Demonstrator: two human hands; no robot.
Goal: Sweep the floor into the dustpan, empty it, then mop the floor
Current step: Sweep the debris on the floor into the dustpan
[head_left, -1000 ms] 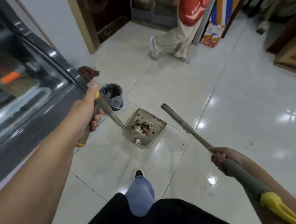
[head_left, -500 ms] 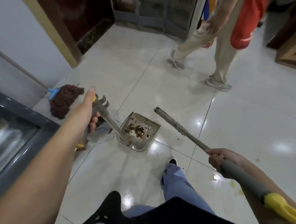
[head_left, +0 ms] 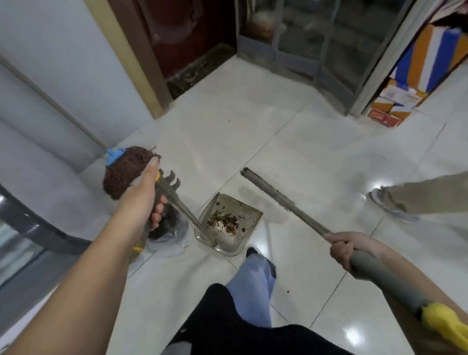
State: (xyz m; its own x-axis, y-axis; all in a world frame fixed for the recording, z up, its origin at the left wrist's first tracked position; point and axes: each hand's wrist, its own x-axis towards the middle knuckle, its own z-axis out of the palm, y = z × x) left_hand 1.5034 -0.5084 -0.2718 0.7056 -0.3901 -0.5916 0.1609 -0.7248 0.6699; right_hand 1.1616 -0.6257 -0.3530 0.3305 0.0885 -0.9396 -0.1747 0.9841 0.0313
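Note:
My left hand (head_left: 149, 194) grips the grey handle of a clear dustpan (head_left: 244, 238) that hangs just above the white tiled floor (head_left: 225, 139). Brown leaf scraps and debris (head_left: 225, 221) lie in its pan. My right hand (head_left: 345, 249) holds a long grey broom handle (head_left: 280, 199) with a yellow end; the shaft points up and left, past the dustpan, and no bristles show. A brown mop head (head_left: 124, 171) with a blue collar leans at the wall behind my left hand. Below that hand sits a clear bag with dark waste (head_left: 168, 235).
A dark grey curved cabinet (head_left: 27, 229) fills the left side. A dark wooden door (head_left: 184, 30) and glass panels (head_left: 309, 29) stand ahead. Coloured boxes (head_left: 417, 67) are stacked at the right. Another person's leg and shoe (head_left: 391, 204) are at the right edge. My own legs (head_left: 257, 282) are below.
The view has moved forward and left, closer to the mop and waste bag. The other person has walked off to the right. Both hands keep their grips; the dustpan stays level with its debris.

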